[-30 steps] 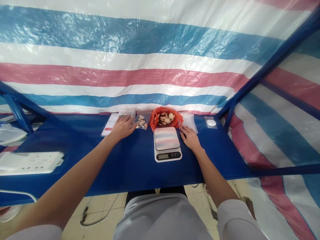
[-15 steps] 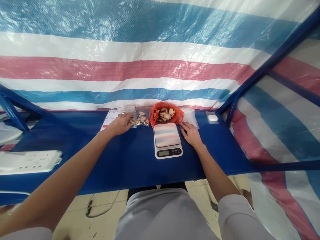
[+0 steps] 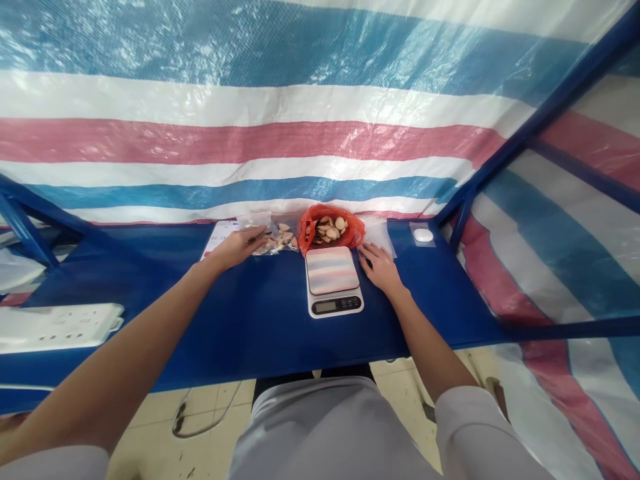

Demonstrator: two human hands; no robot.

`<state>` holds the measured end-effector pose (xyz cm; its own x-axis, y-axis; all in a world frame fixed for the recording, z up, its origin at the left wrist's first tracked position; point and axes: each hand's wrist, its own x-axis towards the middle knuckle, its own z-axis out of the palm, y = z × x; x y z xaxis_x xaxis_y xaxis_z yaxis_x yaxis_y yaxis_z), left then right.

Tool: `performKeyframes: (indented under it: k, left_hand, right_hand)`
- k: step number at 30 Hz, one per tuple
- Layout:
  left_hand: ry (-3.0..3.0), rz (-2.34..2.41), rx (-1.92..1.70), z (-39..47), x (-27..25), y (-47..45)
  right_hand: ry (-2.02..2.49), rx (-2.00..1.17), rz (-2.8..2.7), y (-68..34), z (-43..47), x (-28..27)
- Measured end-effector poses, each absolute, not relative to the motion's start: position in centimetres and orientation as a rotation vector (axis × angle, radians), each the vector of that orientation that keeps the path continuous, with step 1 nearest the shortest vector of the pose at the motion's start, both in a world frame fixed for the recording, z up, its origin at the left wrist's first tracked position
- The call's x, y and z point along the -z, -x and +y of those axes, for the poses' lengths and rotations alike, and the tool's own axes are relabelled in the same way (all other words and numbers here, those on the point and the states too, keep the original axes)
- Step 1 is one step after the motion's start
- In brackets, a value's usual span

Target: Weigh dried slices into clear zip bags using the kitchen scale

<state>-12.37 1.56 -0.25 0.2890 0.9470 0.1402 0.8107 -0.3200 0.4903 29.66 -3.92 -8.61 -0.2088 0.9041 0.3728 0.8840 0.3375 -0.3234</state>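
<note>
My left hand point(image 3: 241, 245) reaches over the near side of clear plastic bags point(image 3: 273, 245) that contain pale slices with brown edges, its fingers stretched out and touching the bag at the left. My right hand point(image 3: 379, 266) lies on the table with fingers spread, beside a kitchen scale point(image 3: 333, 272) and at the near edge of flat clear plastic bags point(image 3: 381, 235). Nothing shows in its grasp. Between the hands, behind the scale, an opened red plastic bag point(image 3: 306, 228) holds several of the same slices point(image 3: 331, 231). The scale's plate bears nothing.
A phone point(image 3: 220, 235) showing a timer lies behind my left hand. At the right, a white oval object point(image 3: 423, 235) sits on a small clear bag. A white power strip point(image 3: 60, 327) is at the left. Striped sheeting and blue frame bars point(image 3: 463, 223) bound the blue table point(image 3: 240, 320).
My left hand has shifted slightly left and its fingers uncover more of the bag. My right hand stays in place beside the scale. The view has moved a little.
</note>
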Motion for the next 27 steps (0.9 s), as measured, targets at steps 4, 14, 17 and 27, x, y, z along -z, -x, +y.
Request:
performKeyframes:
  k: [4, 14, 17, 27]
  left_hand:
    - [-2.233, 1.603, -0.601, 1.5, 0.2, 12.5]
    - [-2.191, 1.794, -0.935, 0.1, -0.6, 10.5]
    - [-2.088, 1.811, -1.108, -0.5, -1.4, 9.8]
    - [-1.614, 1.475, -1.544, -2.7, -2.8, 5.5]
  right_hand:
    - [1.56, -0.044, -2.121, -29.6, -3.8, 8.6]
    - [1.476, 0.013, -2.06, -29.4, -4.5, 7.3]
    - [1.427, 0.026, -2.024, -29.0, -4.6, 6.1]
    - [1.133, -0.088, -2.007, -23.5, -4.3, 0.3]
